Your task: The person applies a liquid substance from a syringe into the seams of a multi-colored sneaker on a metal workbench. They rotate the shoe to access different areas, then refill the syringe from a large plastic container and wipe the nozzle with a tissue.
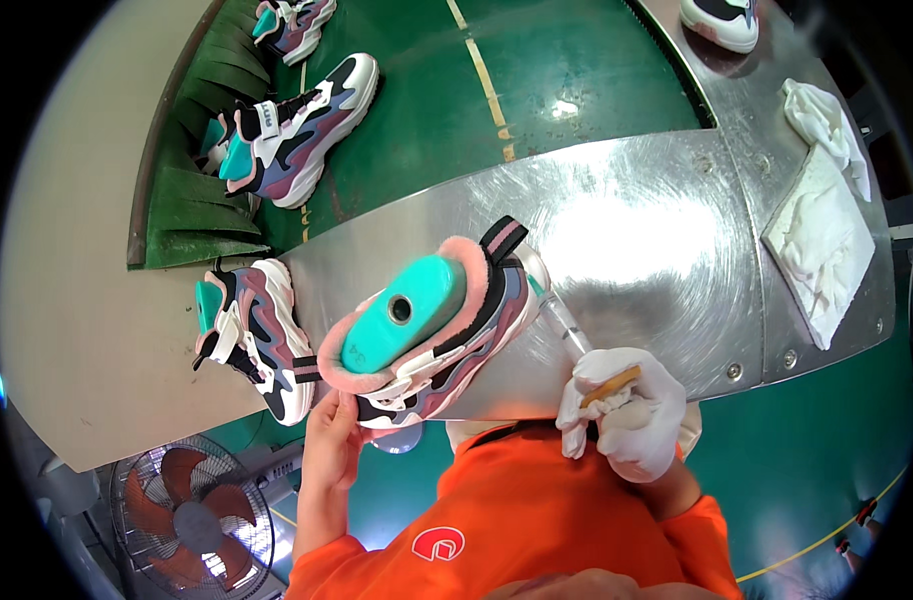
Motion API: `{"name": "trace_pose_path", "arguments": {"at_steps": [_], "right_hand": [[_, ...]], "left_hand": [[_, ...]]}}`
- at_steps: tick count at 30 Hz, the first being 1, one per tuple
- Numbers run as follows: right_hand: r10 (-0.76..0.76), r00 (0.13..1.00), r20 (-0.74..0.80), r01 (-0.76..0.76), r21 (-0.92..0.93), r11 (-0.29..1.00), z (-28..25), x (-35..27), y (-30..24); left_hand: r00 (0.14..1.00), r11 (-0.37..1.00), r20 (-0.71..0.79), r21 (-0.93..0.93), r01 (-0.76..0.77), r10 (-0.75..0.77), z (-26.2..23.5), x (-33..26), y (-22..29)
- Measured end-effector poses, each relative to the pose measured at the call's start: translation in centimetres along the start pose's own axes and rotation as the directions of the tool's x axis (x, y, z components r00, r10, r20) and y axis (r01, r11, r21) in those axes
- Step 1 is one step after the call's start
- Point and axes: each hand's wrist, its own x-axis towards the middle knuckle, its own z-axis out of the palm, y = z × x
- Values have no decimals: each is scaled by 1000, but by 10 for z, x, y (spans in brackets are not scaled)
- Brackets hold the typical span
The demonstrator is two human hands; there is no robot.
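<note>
A sneaker (497,345) in white, mauve, grey and black is held tilted above the metal table's near edge. Its pink fleecy collar surrounds a teal shoe last (402,310) with a round hole. My bare left hand (334,440) grips the shoe from below at its left end, some fingers hidden underneath. In a white glove, my right hand (632,412) is closed around a slim tool (565,325) with a see-through shaft. The tool's tip meets or lies very near the shoe's sole edge at the right. A tan strip shows among the gloved fingers; its kind is unclear.
Another matching sneaker (262,340) lies to the left. More sneakers (307,130) sit on the green conveyor belt (417,130) beside green flaps (202,215). White cloths (822,240) lie on the metal table (667,290) at right. A fan (192,520) stands at lower left.
</note>
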Motion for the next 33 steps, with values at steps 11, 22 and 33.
{"name": "trace_pose_path", "arguments": {"at_steps": [11, 22, 33], "right_hand": [[103, 986, -135, -111, -58, 992, 21, 3, -26], [150, 953, -265, -181, -99, 978, 44, 4, -42], [18, 955, -297, -87, -224, 971, 54, -3, -32]], "left_hand": [[976, 988, 194, -98, 123, -102, 4, -19, -11], [887, 931, 394, -164, 327, -242, 47, -29, -20], [811, 902, 551, -223, 369, -196, 74, -32, -21]]}}
